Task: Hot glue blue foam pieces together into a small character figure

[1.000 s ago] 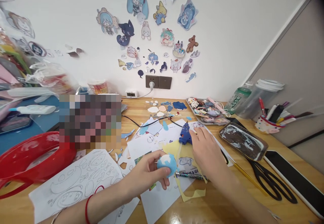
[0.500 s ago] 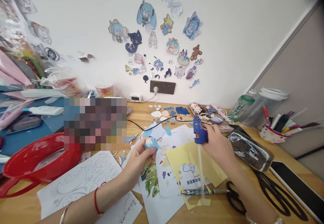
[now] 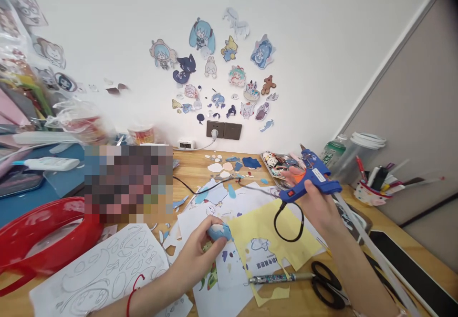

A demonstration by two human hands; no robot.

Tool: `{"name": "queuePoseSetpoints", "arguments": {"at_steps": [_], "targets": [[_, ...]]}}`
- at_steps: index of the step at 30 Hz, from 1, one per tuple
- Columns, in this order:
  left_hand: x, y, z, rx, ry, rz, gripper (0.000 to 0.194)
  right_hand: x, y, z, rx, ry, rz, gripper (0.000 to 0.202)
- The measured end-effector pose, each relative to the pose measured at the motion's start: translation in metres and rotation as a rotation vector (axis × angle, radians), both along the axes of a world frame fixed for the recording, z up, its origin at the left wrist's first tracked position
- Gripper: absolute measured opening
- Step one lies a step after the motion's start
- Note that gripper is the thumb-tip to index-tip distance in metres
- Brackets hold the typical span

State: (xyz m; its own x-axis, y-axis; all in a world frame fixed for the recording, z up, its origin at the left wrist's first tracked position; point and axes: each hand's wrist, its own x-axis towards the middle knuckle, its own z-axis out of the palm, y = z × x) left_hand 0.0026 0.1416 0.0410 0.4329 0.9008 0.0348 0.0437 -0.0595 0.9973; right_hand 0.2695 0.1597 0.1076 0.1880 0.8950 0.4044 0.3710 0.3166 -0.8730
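Observation:
My left hand (image 3: 200,248) pinches a small rounded blue-and-white piece (image 3: 219,232) between thumb and fingers, above the papers; its exact kind I cannot make out. In my right hand (image 3: 322,214) is a blue hot glue gun (image 3: 317,176), its nozzle tilted up and away. A long translucent glue stick (image 3: 361,233) sticks out of its back, passing over my right forearm. The gun's black cord (image 3: 289,238) loops below the handle. Under both hands lie a yellow sheet (image 3: 286,221) with cut-out gaps and white printed sheets.
Black-handled scissors (image 3: 327,283) and a patterned pen (image 3: 275,278) lie at the front. A red basin (image 3: 46,207) and a sheet of line drawings (image 3: 107,264) are at the left. Paper cut-outs (image 3: 251,163), a pen holder (image 3: 370,193) and a green can (image 3: 332,151) stand or lie further back.
My right hand has turned the glue gun from nearly upright and side-on to a slant, swinging it rightward with the glue stick. My left hand has shifted slightly down, still holding the blue-and-white piece.

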Motion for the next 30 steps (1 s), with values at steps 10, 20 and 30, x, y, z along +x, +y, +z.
{"name": "queuePoseSetpoints", "arguments": {"at_steps": [10, 20, 30], "targets": [[-0.004, -0.020, 0.030, 0.921, 0.279, -0.232, 0.031, -0.056, -0.021, -0.001, -0.280, 0.752, 0.570, 0.021], [-0.004, -0.028, 0.032, 1.250, 0.535, -0.219, 0.028, -0.092, -0.043, -0.022, -0.393, 0.960, 0.734, 0.018], [0.003, -0.035, 0.027, 1.408, 0.712, -0.213, 0.013, -0.099, -0.044, -0.030, -0.282, 0.927, 0.713, 0.018]]}}
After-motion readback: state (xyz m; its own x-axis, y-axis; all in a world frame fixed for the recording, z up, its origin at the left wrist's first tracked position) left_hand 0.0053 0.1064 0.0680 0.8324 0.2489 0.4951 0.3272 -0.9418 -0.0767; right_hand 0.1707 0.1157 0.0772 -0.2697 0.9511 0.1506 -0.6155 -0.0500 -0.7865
